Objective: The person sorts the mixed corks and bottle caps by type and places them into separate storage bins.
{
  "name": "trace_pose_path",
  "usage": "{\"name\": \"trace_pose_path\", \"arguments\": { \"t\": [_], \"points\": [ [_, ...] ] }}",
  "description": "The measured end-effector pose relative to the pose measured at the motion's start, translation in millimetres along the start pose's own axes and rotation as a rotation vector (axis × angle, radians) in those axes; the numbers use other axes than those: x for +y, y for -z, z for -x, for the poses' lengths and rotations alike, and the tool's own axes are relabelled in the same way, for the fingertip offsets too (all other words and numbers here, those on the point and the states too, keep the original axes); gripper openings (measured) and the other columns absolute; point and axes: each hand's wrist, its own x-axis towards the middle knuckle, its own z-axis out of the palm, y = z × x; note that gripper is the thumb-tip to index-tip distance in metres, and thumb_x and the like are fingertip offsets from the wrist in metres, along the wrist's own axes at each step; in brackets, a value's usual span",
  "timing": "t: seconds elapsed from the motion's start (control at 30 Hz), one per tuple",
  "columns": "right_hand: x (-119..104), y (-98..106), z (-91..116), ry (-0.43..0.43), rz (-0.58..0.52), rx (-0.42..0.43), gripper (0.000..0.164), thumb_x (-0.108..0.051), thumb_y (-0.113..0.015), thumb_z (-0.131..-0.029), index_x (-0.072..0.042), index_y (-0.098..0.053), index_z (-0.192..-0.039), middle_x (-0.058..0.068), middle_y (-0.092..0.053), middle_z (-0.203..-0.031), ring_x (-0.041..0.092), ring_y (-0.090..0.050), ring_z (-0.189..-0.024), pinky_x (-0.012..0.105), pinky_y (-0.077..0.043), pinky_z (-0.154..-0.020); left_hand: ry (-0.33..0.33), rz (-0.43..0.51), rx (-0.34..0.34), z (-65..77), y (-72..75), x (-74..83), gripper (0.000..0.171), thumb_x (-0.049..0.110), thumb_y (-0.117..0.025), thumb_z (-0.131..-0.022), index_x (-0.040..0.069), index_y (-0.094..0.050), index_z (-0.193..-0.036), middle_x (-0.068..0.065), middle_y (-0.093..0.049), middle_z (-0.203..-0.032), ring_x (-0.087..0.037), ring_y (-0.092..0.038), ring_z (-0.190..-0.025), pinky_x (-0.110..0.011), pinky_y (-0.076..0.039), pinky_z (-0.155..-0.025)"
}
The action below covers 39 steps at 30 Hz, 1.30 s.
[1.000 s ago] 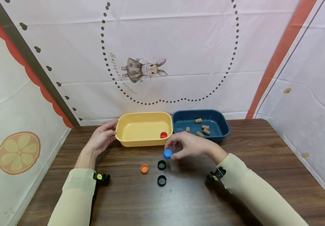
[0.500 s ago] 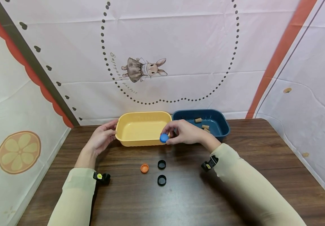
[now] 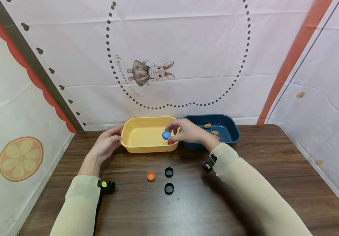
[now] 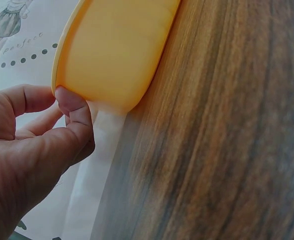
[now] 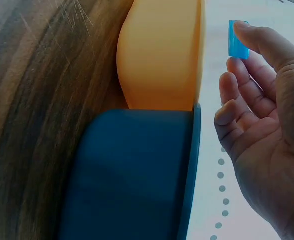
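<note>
My right hand (image 3: 188, 131) pinches a blue bottle cap (image 3: 166, 135) between thumb and fingers, over the right end of the yellow tray (image 3: 146, 149). In the right wrist view the blue cap (image 5: 238, 39) shows edge-on, above the tray rims. Just below it in the head view, a red bottle cap (image 3: 170, 142) lies in the tray, partly hidden by the hand. My left hand (image 3: 106, 144) holds the tray's left end; in the left wrist view thumb and forefinger grip the rim of the yellow tray (image 4: 117, 55).
A dark blue tray (image 3: 231, 139) holding several corks (image 3: 207, 126) stands right beside the yellow one. On the wooden table (image 3: 128, 209) in front lie an orange cap (image 3: 150, 176) and two black caps (image 3: 169, 172). A printed cloth (image 3: 205, 65) hangs behind.
My right hand has carried the blue cap up and away from the table's front, from before the yellow tray to above it. The left hand has stayed on the tray's end.
</note>
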Motion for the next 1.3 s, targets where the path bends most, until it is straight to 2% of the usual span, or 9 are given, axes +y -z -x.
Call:
{"name": "trace_pose_path", "arguments": {
  "t": [0.33, 0.57, 0.73, 0.9, 1.07, 1.3],
  "points": [
    [3, -8, -21, -0.008, 0.019, 0.003, 0.028, -0.020, -0.083, -0.094, -0.010, -0.074, -0.119, -0.001, -0.071, -0.107, 0.024, -0.063, -0.101, 0.035, -0.053, -0.087, -0.003, -0.001, 0.003, -1.4, -0.3, -1.8, 0.062, -0.007, -0.049, -0.108, 0.004, -0.031, -0.166, -0.016, -0.044, -0.138, -0.022, -0.051, -0.119, -0.030, -0.055, -0.095],
    [8, -13, -28, -0.068, 0.042, -0.007, 0.044, -0.024, -0.081, -0.097, -0.005, -0.068, -0.134, 0.010, -0.069, -0.124, 0.028, -0.062, -0.112, 0.039, -0.053, -0.095, -0.012, -0.010, 0.006, -0.6, -0.5, -1.3, 0.062, -0.007, -0.048, -0.107, 0.002, -0.031, -0.166, -0.020, -0.043, -0.142, -0.023, -0.052, -0.121, -0.031, -0.055, -0.096],
    [8, -12, -26, -0.061, 0.043, -0.006, 0.043, -0.020, -0.081, -0.097, -0.003, -0.068, -0.134, 0.014, -0.069, -0.125, 0.029, -0.062, -0.110, 0.040, -0.053, -0.096, -0.005, -0.017, 0.009, 0.4, -0.6, 0.2, 0.062, -0.007, -0.048, -0.107, 0.001, -0.030, -0.166, -0.021, -0.042, -0.143, -0.024, -0.053, -0.122, -0.031, -0.054, -0.097],
    [2, -9, -19, -0.040, 0.042, 0.015, 0.037, -0.019, -0.081, -0.096, -0.007, -0.070, -0.130, 0.015, -0.069, -0.123, 0.026, -0.062, -0.106, 0.040, -0.054, -0.093, 0.000, -0.011, 0.008, 1.0, -0.6, 1.7, 0.062, -0.008, -0.047, -0.107, 0.001, -0.029, -0.166, -0.020, -0.042, -0.140, -0.024, -0.051, -0.121, -0.031, -0.054, -0.097],
    [0, -9, -13, -0.027, 0.047, 0.011, 0.037, -0.024, -0.081, -0.097, -0.009, -0.070, -0.130, 0.009, -0.069, -0.121, 0.022, -0.062, -0.104, 0.037, -0.054, -0.091, -0.007, -0.002, 0.010, 0.6, -1.6, 1.1, 0.063, -0.010, -0.047, -0.106, -0.001, -0.029, -0.166, -0.019, -0.044, -0.137, -0.023, -0.051, -0.119, -0.031, -0.054, -0.096],
    [-2, -8, -4, 0.000, 0.029, 0.007, 0.040, -0.025, -0.081, -0.097, -0.009, -0.069, -0.133, 0.006, -0.069, -0.120, 0.019, -0.061, -0.102, 0.037, -0.054, -0.089, -0.022, -0.002, -0.002, -0.1, -2.9, 0.7, 0.064, -0.011, -0.047, -0.105, -0.003, -0.027, -0.166, -0.018, -0.044, -0.135, -0.020, -0.053, -0.116, -0.031, -0.053, -0.095]
  ]
}}
